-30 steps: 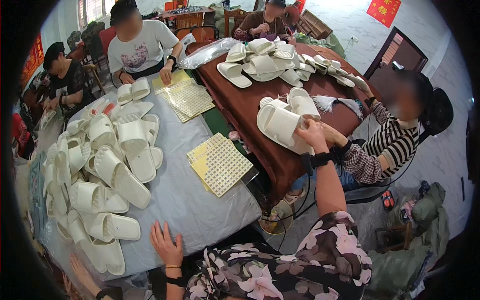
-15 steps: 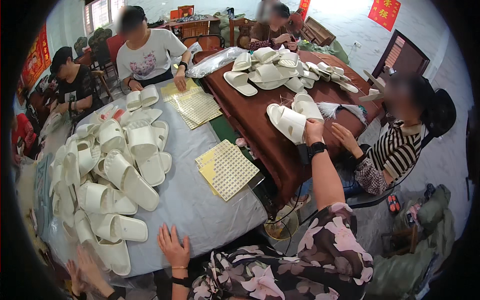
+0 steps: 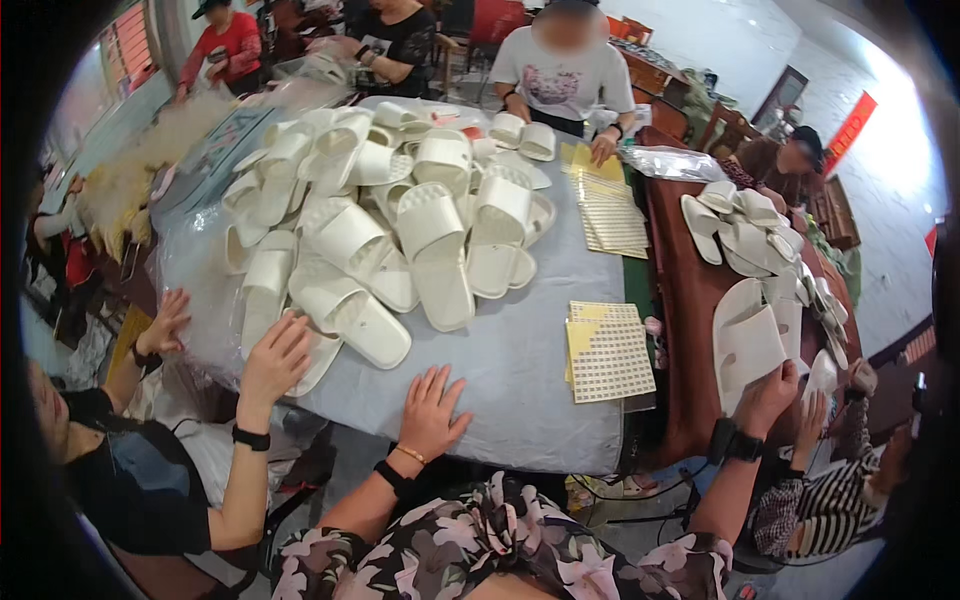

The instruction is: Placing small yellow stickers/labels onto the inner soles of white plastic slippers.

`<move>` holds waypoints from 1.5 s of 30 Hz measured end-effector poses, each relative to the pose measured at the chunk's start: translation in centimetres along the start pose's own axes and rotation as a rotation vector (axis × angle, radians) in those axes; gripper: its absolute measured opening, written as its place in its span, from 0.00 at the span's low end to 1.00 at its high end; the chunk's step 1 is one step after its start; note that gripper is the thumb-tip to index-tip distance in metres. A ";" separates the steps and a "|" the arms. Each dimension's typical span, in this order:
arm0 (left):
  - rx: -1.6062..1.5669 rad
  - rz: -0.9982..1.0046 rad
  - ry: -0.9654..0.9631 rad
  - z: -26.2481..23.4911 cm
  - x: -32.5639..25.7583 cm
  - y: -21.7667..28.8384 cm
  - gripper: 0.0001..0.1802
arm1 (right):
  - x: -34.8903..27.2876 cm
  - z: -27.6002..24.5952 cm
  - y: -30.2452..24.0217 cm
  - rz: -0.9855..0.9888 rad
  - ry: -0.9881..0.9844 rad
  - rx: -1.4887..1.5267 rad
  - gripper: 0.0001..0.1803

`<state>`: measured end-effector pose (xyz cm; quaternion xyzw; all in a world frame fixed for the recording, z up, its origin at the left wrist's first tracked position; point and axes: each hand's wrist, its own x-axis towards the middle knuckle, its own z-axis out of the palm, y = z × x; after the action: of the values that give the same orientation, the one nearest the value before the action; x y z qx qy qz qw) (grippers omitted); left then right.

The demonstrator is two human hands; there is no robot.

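Observation:
My left hand point(image 3: 432, 412) lies open on the grey table cover point(image 3: 500, 400), palm down and fingers spread, with nothing in it. Just beyond it is a large heap of white slippers point(image 3: 345, 240). At the right, my right hand point(image 3: 768, 400) grips a pair of white slippers point(image 3: 748, 350) by the edge, over the brown-covered table point(image 3: 690, 310). One slipper partly hides the other, and some fingers are hidden too. Yellow-backed sticker sheets point(image 3: 610, 355) rest on the grey table between my hands.
A co-worker's hands point(image 3: 275, 358) reach the heap from the left. Another person in a striped top point(image 3: 835, 510) works close by my right hand. More slippers point(image 3: 745, 225) lie on the brown table. Across the grey table, someone in a white shirt point(image 3: 565, 80) touches further sticker sheets point(image 3: 608, 205).
The view has swung left, bringing the heap to the middle. My right hand still holds the slippers, now nearer the striped-top person. My left hand stays flat on the table.

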<state>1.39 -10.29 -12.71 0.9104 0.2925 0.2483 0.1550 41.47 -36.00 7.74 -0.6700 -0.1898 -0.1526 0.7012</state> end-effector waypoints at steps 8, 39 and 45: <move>-0.687 -0.064 -0.271 -6.2 0.3 2.5 0.36 | -15.4 11.5 0.1 0.078 -0.606 -0.025 0.06; -0.176 -0.480 -0.017 -3.9 -2.4 -2.3 0.49 | -25.7 13.9 4.4 -0.185 -1.146 -0.725 0.44; -0.098 -0.472 -0.019 -4.3 -2.5 -2.3 0.48 | -24.1 15.2 6.0 -0.324 -1.021 -0.578 0.26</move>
<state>-3.73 -9.44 -11.01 0.8105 0.4833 0.2104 0.2555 22.15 -21.42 -8.45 -0.7845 -0.5524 0.0378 0.2792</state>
